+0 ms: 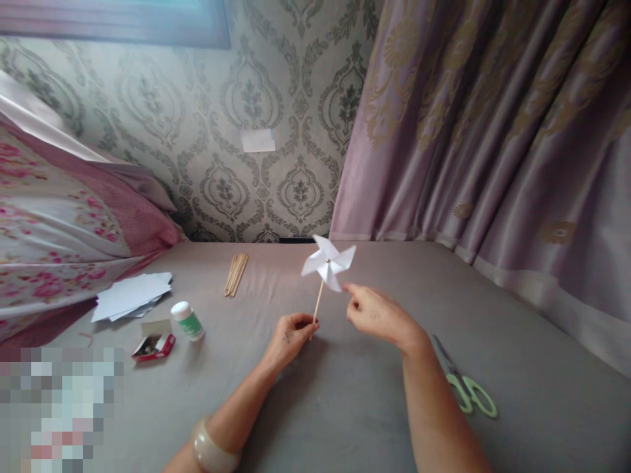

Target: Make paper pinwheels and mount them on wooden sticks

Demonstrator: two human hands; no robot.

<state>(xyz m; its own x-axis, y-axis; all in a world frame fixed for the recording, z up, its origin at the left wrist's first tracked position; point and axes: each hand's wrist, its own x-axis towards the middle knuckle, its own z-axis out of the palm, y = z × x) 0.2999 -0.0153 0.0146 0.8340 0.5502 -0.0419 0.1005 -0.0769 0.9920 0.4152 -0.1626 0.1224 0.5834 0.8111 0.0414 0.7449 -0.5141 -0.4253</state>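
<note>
A white paper pinwheel (328, 263) stands on a thin wooden stick (318, 303), held upright above the grey bed sheet (345, 394). My left hand (290, 338) is closed around the lower end of the stick. My right hand (374, 315) is just right of the pinwheel, its forefinger stretched toward the lower right blade and the other fingers loosely curled, holding nothing.
Green-handled scissors (466, 387) lie right of my right arm. Several wooden sticks (236, 273) lie further back. A stack of white paper (131, 297), a glue bottle (187, 320) and a small open red box (154, 345) sit at left. A flowered blanket (59, 230) and a curtain (493, 131) border the bed.
</note>
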